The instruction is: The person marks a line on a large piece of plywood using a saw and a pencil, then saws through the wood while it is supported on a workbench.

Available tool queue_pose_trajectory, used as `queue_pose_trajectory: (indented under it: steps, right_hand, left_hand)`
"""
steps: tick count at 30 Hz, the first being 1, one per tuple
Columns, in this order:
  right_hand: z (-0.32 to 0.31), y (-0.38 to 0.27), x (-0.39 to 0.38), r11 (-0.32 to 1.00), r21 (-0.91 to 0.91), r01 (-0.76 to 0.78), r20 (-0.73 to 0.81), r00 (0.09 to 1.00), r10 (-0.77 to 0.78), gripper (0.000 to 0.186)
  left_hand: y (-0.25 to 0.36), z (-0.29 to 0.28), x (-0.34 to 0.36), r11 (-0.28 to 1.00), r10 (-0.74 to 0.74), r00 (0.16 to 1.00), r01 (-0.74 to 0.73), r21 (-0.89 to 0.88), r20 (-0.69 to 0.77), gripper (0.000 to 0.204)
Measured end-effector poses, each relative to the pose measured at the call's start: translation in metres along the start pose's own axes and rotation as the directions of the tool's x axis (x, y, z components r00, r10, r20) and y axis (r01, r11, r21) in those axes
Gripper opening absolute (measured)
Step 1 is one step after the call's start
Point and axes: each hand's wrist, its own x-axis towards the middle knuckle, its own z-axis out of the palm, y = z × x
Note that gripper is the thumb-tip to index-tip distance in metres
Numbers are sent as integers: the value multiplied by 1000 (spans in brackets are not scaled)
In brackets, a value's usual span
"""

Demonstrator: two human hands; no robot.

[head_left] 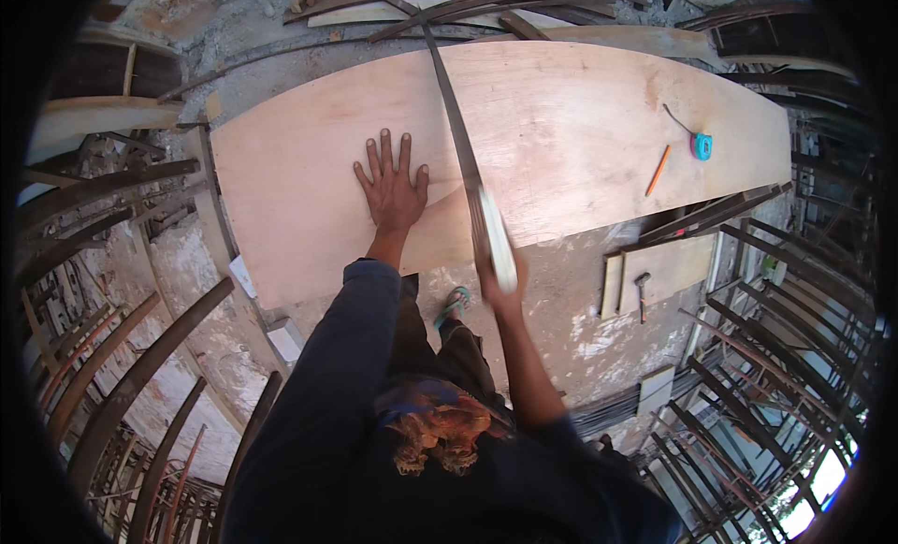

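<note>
1. In my head view, a pale plywood sheet [580,123] spreads out before me from ten o'clock round to two, its far edge curved.
2. My left hand [393,193] lies at eleven o'clock, palm down on the sheet, fingers and thumb spread wide.
3. My right hand [488,275], near the centre toward four o'clock, is wrapped round the whitish handle [500,249] of the saw [456,123]; blur keeps me from making out each finger.
4. The saw's dark blade [446,90] runs from there toward twelve, across the sheet, apart from my left hand. I cannot tell how deep it sits in the wood.
5. At two o'clock a blue tape measure [702,147] lies on the sheet, its tape out toward eleven; an orange pencil [659,170] lies near, on its eight-o'clock side.
6. Between three and four, a hammer [643,298] lies on a board [678,271], well apart from my hands.
</note>
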Motion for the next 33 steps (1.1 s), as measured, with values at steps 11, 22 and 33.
queue_pose_trajectory:
  steps: [11, 22, 33]
  right_hand:
    - [66, -15, 225, 999, 35, 25, -101, 995, -21, 43]
    - [-11, -23, 8, 994, 22, -109, 89, 990, 107, 57]
    - [-3, -14, 2, 980, 45, -193, 117, 975, 186, 59]
  left_hand:
    - [27, 0, 3, 995, 79, 997, -78, -57, 5, 63]
    - [5, -4, -2, 999, -6, 1000, 5, 32, 11, 65]
    - [-1, -1, -1, 999, -35, 999, 35, 12, 10, 64]
